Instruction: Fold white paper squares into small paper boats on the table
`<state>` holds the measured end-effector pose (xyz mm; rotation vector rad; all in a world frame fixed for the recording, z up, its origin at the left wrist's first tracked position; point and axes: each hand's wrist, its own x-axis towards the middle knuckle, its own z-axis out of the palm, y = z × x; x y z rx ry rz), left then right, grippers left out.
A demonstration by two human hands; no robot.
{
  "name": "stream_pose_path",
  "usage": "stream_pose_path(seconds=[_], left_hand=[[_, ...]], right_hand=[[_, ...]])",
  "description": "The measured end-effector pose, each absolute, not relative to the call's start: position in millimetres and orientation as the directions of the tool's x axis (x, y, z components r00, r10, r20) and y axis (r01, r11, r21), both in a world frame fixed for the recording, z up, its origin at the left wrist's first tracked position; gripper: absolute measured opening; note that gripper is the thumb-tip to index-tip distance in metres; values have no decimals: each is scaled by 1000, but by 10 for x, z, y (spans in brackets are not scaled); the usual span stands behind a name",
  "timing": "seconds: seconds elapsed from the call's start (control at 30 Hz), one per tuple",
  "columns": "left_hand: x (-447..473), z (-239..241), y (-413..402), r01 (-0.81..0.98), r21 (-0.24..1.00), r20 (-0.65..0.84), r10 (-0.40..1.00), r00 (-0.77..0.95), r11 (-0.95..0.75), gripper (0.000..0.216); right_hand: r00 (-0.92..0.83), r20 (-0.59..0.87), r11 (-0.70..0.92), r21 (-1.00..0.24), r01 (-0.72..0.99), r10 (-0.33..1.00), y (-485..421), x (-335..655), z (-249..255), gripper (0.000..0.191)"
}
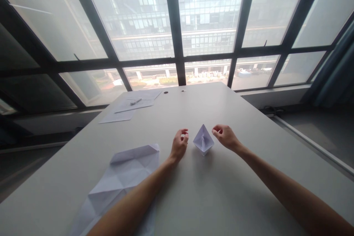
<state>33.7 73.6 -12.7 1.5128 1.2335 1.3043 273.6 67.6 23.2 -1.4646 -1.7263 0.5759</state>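
A small folded white paper boat (pixel 203 141) with a pointed peak stands on the table between my two hands. Just left of it is my left hand (pixel 180 143), its fingers bent and thumb apart, holding nothing. My right hand (pixel 225 135) hovers close to the boat's right side, fingers loosely curled with a gap to the thumb and nothing visible in them. Neither hand appears to touch the paper. Beneath and beside my left forearm lies a large creased white sheet (pixel 121 177), partly covered by that arm.
The white table (pixel 235 177) reaches toward large windows (pixel 204 14) with dark frames. At its far left, several flat paper sheets (pixel 118 115) lie overlapped, with a pen-like object (pixel 135 101) on top. Two round holes sit near the far edge. A blue curtain (pixel 332 70) hangs at right.
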Motion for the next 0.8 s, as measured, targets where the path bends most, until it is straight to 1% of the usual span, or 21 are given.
stream_pose_path(seconds=[0.07,0.13,0.23,0.37,0.57,0.8], left_hand=[[335,-130,741,172,957,236,972,2,-233,33],[337,-136,745,169,955,245,970,2,-242,32],[343,-143,749,166,955,252,968,-4,-248,31],[346,-146,750,154,957,248,969,-7,-244,31],[350,-155,756,142,960,244,970,4,-242,29],[350,-160,758,119,965,232,973,11,-232,28]], right_hand=[[-55,290,257,-723,641,955,638,2655,345,22],[-93,287,267,-658,704,953,612,2543,435,23],[-156,196,242,-570,785,968,611,2372,517,25],[-154,109,186,-443,877,982,643,2225,535,24],[-161,64,173,-343,923,985,637,2172,540,16],[-171,68,183,-232,955,983,908,2416,783,14]])
